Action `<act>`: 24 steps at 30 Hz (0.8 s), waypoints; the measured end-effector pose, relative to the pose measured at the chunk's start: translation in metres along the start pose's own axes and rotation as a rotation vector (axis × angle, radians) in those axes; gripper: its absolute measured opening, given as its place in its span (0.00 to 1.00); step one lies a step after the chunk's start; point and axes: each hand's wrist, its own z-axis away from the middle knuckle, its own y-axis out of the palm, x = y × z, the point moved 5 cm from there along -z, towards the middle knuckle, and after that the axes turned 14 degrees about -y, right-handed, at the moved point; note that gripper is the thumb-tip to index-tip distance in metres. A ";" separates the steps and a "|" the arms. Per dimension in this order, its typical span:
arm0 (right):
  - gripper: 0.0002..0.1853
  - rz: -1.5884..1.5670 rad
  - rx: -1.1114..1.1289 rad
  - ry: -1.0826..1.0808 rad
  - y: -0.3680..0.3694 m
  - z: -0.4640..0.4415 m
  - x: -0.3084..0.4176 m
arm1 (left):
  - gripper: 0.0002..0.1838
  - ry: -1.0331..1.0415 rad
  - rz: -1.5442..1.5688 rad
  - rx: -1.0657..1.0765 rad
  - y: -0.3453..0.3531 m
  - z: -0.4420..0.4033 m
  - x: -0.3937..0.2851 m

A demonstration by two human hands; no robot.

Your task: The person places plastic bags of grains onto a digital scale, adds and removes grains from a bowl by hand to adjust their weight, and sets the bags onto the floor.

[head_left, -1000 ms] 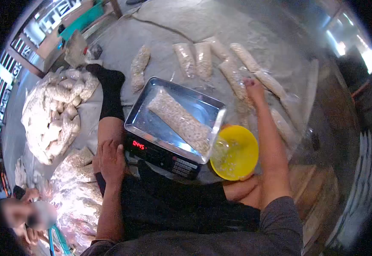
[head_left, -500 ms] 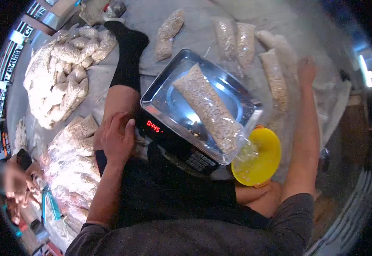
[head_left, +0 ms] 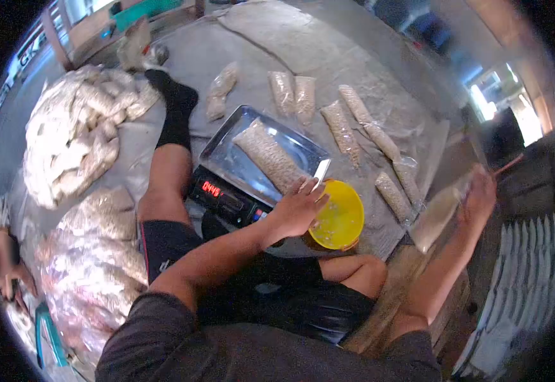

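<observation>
My left hand (head_left: 295,211) reaches over the lower end of a clear plastic bag of pale pieces (head_left: 268,155), its fingers apart and touching the bag. That bag lies slantwise in the metal pan (head_left: 221,155) of a digital scale (head_left: 226,204) with a lit red display. Against the scale's corner, below my left fingers, a yellow bowl (head_left: 343,216) holds a few pale bits. Out to the right, my right hand (head_left: 478,196) is closed around the top end of another pale-filled bag (head_left: 437,219), blurred by motion. A thin reddish stick (head_left: 509,164) shows beyond that hand.
Several filled bags (head_left: 341,130) lie on the grey sheet (head_left: 252,70) beyond the scale. To the left are a large heap of filled bags (head_left: 77,134) and a shiny plastic-covered pile (head_left: 93,254). Another person (head_left: 19,277) is at the left edge. White slats (head_left: 526,286) stand at right.
My left hand has gone from my knee to the bag on the scale. My right hand has swung outward to the right, now with a bag in it. The view has turned right.
</observation>
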 end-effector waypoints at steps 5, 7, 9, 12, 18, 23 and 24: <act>0.15 -0.055 0.121 -0.246 0.006 0.053 0.014 | 0.17 -0.009 0.030 -0.005 0.009 0.002 0.023; 0.14 -0.302 0.060 0.005 0.038 0.076 0.032 | 0.15 -0.082 0.273 -0.085 0.000 -0.003 0.034; 0.11 -0.369 0.048 0.046 0.073 0.088 0.056 | 0.12 -0.294 0.315 -0.326 -0.056 -0.003 0.051; 0.11 -0.561 0.125 0.120 0.119 0.107 0.068 | 0.07 -0.461 0.566 -0.530 -0.143 -0.010 0.101; 0.12 -0.568 0.251 0.247 0.212 0.216 -0.040 | 0.15 -0.472 0.560 -0.758 -0.282 -0.060 0.143; 0.22 -0.521 0.529 0.682 0.189 0.263 -0.078 | 0.11 -0.587 0.519 -0.649 -0.291 -0.141 0.190; 0.16 -0.445 0.551 0.645 0.181 0.259 -0.088 | 0.11 -0.514 0.278 -0.735 -0.301 -0.155 0.198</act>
